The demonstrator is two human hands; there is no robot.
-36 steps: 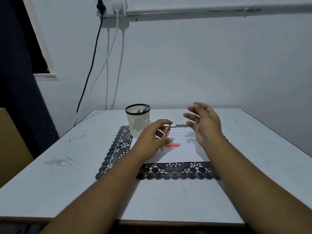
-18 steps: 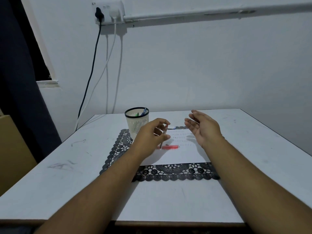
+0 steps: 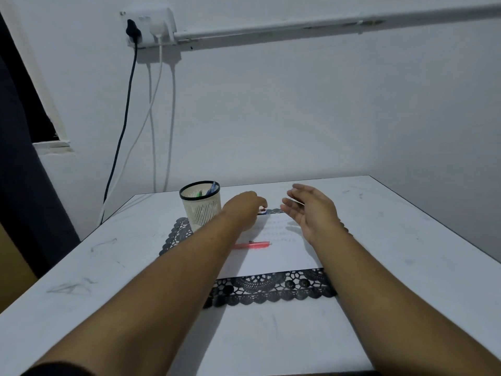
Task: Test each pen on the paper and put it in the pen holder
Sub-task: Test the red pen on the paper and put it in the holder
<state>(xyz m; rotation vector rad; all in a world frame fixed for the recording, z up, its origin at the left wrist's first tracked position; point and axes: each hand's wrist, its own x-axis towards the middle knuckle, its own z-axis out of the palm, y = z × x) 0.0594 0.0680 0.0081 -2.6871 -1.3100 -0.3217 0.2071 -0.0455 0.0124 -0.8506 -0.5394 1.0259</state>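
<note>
A white mesh pen holder with a black rim stands at the back left of a black lace mat; a blue pen and a green one poke out of it. A white paper lies on the mat, and a pink-red pen lies on the paper. My left hand is just right of the holder at the paper's far edge, fingers curled round a red pen of which only a tip shows. My right hand hovers open above the paper, palm turned left, holding nothing.
The white table reaches a wall at the back. Cables hang from a wall socket down behind the table's back left corner. A dark curtain hangs at the left.
My left hand has moved away from me to the paper's far edge, and the red pen in it is now mostly hidden. My right hand has shifted slightly farther. The camera has tilted up.
</note>
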